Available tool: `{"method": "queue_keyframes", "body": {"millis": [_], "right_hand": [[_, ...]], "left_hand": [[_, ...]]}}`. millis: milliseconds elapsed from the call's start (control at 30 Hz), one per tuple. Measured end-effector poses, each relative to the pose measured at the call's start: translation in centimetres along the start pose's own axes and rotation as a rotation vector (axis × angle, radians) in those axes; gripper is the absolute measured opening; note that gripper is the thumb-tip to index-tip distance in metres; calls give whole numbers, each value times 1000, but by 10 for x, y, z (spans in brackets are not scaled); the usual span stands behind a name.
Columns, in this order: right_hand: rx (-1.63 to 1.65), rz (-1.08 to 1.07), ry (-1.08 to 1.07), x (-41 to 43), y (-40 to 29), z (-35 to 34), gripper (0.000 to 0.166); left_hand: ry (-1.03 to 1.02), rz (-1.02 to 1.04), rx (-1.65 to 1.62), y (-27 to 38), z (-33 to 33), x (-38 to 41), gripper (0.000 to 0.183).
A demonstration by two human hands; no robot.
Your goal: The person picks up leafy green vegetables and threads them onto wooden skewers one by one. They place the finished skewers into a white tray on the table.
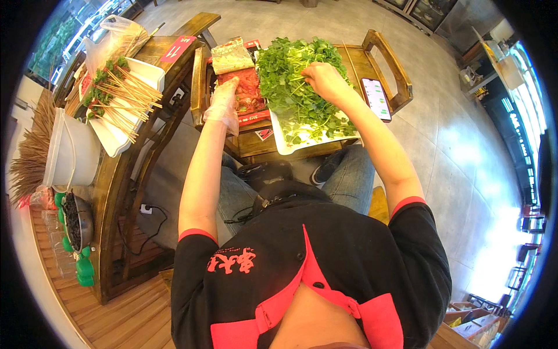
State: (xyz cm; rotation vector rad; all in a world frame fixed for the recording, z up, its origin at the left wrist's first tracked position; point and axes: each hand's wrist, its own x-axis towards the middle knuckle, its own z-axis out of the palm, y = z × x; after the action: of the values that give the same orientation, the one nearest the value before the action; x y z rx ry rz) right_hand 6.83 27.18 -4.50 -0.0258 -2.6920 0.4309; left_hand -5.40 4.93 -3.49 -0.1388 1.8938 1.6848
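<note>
My left hand [223, 102], in a clear plastic glove, lies at the left edge of the sliced red meat [247, 89]; whether its fingers grip a slice cannot be made out. A partly wrapped pale block [231, 56] sits just beyond the meat. My bare right hand [324, 83] reaches into a big heap of leafy cilantro [287, 94], its fingertips drawn together at the stems. The heap rests on a white tray [285, 147]. Between the heap and the chair's right arm are a thin wooden skewer [351, 63] and a phone [375, 99] with its screen lit.
At left, a wooden table [114, 174] holds a white tray [150, 72] of skewers threaded with greens and meat [126, 98], a white bucket [74, 152] and a metal bowl of dark pieces [77, 222]. A wooden chair arm [394, 72] rises at right. A black cable [163, 222] hangs below the table.
</note>
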Motion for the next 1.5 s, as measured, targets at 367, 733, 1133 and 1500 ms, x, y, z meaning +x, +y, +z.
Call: {"method": "queue_keyframes", "body": {"millis": [367, 733, 1133, 1500], "right_hand": [[233, 219, 39, 2, -6, -29, 21], [446, 396, 105, 4, 18, -29, 22], [1014, 416, 197, -2, 18, -29, 23], [887, 273, -24, -14, -29, -31, 20]], "left_hand": [[-363, 288, -420, -10, 3, -1, 11], [-644, 250, -385, -17, 33, -28, 26], [-649, 211, -320, -28, 50, -38, 16], [-702, 139, -239, -23, 56, -49, 29]]}}
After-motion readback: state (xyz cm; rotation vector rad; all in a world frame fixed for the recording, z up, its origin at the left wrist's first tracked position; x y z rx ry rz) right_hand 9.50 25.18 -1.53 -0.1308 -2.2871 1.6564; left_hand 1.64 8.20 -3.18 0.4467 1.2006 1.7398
